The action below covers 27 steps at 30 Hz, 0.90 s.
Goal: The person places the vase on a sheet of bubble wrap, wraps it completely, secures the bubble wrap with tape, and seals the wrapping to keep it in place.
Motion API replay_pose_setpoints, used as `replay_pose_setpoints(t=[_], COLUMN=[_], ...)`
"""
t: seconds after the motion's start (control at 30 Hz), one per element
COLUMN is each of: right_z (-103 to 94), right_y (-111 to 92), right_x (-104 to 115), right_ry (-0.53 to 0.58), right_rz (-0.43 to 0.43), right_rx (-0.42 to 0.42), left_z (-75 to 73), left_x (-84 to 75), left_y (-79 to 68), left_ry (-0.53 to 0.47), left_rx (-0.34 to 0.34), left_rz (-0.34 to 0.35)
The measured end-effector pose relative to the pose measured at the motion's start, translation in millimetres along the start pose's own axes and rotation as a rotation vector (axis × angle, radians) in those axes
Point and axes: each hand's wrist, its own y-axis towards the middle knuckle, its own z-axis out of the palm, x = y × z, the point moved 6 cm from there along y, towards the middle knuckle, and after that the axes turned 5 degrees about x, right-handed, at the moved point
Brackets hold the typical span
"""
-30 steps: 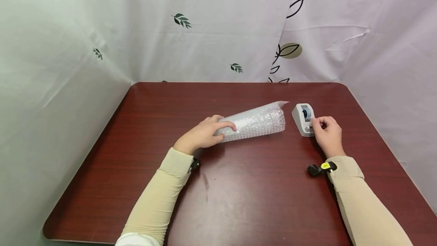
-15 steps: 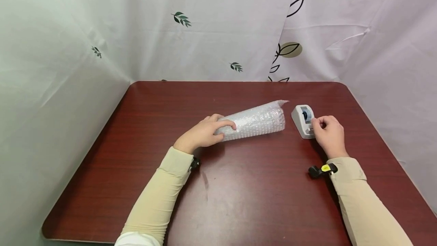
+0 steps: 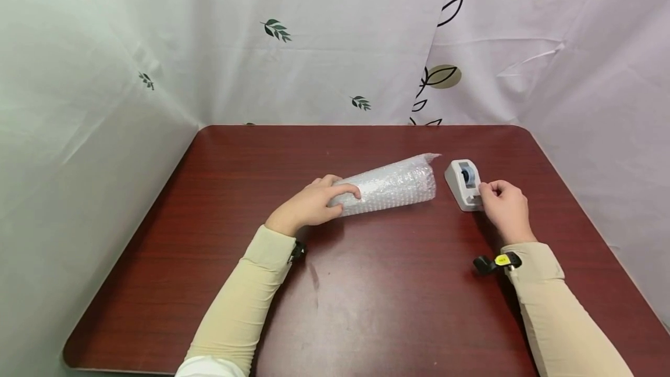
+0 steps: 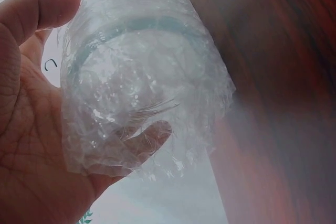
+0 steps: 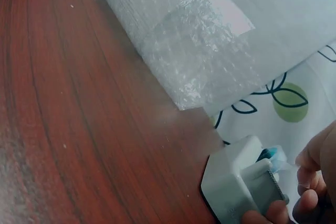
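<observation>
A cylinder-shaped bundle in clear bubble wrap (image 3: 389,188) lies slantwise on the table, its loose wrap corner pointing right. My left hand (image 3: 311,202) grips its left end, thumb and fingers curled round it. Through the wrap in the left wrist view, a round end with a greenish rim (image 4: 152,24) shows inside. To the right stands a white tape dispenser (image 3: 460,188) with a roll of clear tape (image 5: 270,155). My right hand (image 3: 505,211) pinches the tape's free end between thumb and forefinger, while other fingertips touch the dispenser's front in the right wrist view.
The dark red wooden table (image 3: 377,284) has rounded corners. White curtains (image 3: 324,63) with leaf prints hang behind and along both sides. A black wrist camera with a yellow label (image 3: 502,260) is strapped to the right sleeve.
The right hand and the tape dispenser have shifted very slightly toward the person. My left hand and the wrapped bundle stay in place.
</observation>
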Motion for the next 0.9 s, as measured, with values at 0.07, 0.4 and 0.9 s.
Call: replay_pose_setpoints(t=[0.07, 0.4, 0.9], right_z=[0.5, 6.5, 16.0], right_y=[0, -5, -5], right_x=[2, -6, -24], right_ry=[-0.001, 0.183, 0.21], right_rz=[-0.024, 0.005, 0.073], right_rx=[-0.001, 0.014, 0.08], left_z=[0.0, 0.2, 1.8], left_x=[-0.2, -0.1, 2.7], left_y=[0.0, -0.5, 0.5], left_ry=[-0.003, -0.006, -0.011], left_rx=[-0.003, -0.011, -0.018], left_rz=[0.001, 0.0, -0.003])
